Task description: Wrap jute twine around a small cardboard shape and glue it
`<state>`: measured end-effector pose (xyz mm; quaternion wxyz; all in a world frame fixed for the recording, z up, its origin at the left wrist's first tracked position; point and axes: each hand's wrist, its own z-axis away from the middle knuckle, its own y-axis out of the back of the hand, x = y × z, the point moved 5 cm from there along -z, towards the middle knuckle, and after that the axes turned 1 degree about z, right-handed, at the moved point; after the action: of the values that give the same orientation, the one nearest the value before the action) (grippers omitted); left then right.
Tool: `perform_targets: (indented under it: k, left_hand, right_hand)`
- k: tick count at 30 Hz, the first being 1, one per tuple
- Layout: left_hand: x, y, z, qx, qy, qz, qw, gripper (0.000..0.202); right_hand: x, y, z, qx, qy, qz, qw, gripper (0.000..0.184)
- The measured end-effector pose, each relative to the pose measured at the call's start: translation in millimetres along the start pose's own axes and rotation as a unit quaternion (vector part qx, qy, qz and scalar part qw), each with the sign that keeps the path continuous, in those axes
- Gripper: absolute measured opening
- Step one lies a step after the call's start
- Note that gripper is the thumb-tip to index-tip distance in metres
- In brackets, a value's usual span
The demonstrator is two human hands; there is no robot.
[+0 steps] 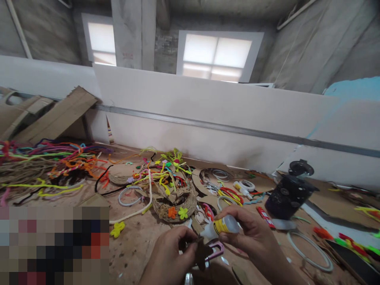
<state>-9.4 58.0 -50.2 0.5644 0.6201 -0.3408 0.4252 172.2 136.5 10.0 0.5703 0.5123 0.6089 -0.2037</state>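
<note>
Low in the middle of the view, my left hand (169,253) pinches a dark brown piece (203,253) with pointed or petal-like edges between thumb and fingers. My right hand (252,235) grips a small translucent glue bottle (222,226) with a yellow label. The bottle is tilted, its nozzle down and to the left, close to the brown piece; whether the two touch cannot be made out. A pinkish-purple loop (218,250) shows just behind the brown piece. Beyond my hands lies a twine-wrapped ring (178,215) bearing orange and yellow-green pipe-cleaner flowers.
Colourful pipe cleaners (68,168) are heaped at the left, near cardboard pieces (56,114). A yellow flower (118,228) lies on the table. To the right stand a dark lidded container (287,196) and a white ring (310,251). A white partition (190,103) closes the back.
</note>
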Motion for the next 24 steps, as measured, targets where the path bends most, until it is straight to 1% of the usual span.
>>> perform_targets:
  k: [3, 5, 8, 15, 20, 24]
  left_hand:
    - [3, 1.8, 0, -0.004, 0.005, 0.000, 1.000, 0.023]
    - [4, 2.5, 0, -0.003, 0.003, -0.001, 1.000, 0.023]
    - [3, 2.3, 0, 0.001, -0.003, -0.009, 1.000, 0.024]
    - [-3, 0.2, -1, 0.003, -0.004, -0.008, 1.000, 0.024]
    - [-1, 0.0, 0, 0.002, 0.000, -0.007, 1.000, 0.025]
    - [1, 0.1, 0, -0.002, 0.001, -0.004, 1.000, 0.024]
  right_hand:
    - [0, -1, 0, -0.014, -0.019, -0.058, 0.998, 0.031]
    - [-1, 1, 1, -0.012, -0.028, -0.096, 0.995, 0.036]
    - [-1, 4, 0, -0.012, -0.041, -0.125, 0.991, 0.040]
    - [0, 0, -1, -0.043, -0.069, -0.131, 0.988, 0.042]
    - [4, -4, -2, -0.035, -0.080, -0.167, 0.982, 0.043]
    - [7, -7, -1, -0.055, -0.080, -0.152, 0.984, 0.035]
